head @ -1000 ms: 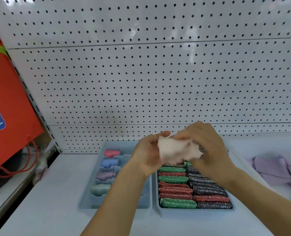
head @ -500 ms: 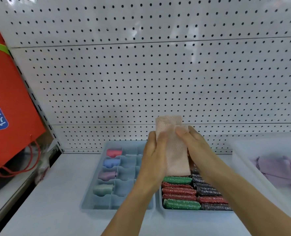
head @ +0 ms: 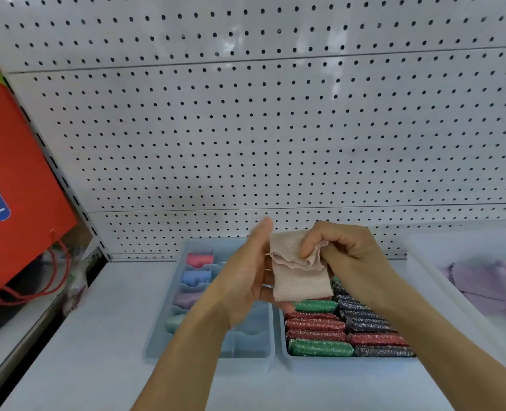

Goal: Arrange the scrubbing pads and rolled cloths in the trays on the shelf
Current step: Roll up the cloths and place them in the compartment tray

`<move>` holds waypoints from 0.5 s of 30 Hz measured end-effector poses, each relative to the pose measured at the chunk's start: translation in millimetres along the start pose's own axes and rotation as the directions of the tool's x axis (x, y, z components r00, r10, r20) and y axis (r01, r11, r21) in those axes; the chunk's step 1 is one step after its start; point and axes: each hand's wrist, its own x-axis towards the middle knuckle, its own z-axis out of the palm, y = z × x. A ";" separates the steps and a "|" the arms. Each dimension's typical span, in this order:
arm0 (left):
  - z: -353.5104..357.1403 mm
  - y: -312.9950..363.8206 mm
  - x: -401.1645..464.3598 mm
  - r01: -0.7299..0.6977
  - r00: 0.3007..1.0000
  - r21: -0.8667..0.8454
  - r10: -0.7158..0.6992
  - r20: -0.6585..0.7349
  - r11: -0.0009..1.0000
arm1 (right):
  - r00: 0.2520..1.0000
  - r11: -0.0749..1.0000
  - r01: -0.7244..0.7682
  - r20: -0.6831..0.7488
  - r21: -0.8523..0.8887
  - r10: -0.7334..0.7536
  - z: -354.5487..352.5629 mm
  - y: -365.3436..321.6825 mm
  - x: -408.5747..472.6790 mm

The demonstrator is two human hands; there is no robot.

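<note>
Fingers [head: 306, 247] of right hand [head: 346, 256] pinch folded top of cloth [head: 300, 274]; left hand [head: 245, 280] supports it. Loose pinch: roll could unravel above pad tray [head: 284, 361].

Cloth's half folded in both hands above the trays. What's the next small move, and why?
Probably keep rolling the beige cloth downward with the right hand while the left hand supports it. Its top is bunched but the lower part hangs flat, unlike the rolled cloths already in the divided tray.
</note>
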 end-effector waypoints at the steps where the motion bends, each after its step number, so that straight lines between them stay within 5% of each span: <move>1: -1.5 0.4 -1.2 -0.014 1.000 0.050 0.014 0.008 0.999 | 1.000 1.000 0.005 0.006 -0.007 -0.005 1.2 1.2 0.4; 5: -9.5 -3.4 -6.4 -0.210 0.974 0.058 0.214 -0.080 0.976 | 0.993 0.989 -0.058 -0.096 0.139 0.072 8.5 10.1 4.7; 7: -13.9 -5.1 -6.7 -0.312 0.929 0.132 0.331 -0.164 0.941 | 0.982 0.958 -0.163 -0.052 0.236 0.179 12.3 14.6 7.8; 9: -17.0 -6.0 -7.4 -0.371 0.892 0.201 0.408 -0.194 0.907 | 0.976 0.967 -0.216 0.039 0.136 0.213 20.0 16.9 8.7; 11: -23.1 -6.6 -8.4 -0.402 0.872 0.219 0.445 -0.206 0.889 | 0.986 0.976 -0.164 0.011 0.143 0.165 31.7 15.3 11.1; 15: -41.5 -6.2 -14.6 -0.422 0.893 0.034 0.422 -0.155 0.906 | 0.983 0.870 -0.158 -0.009 0.466 0.184 49.8 17.9 18.5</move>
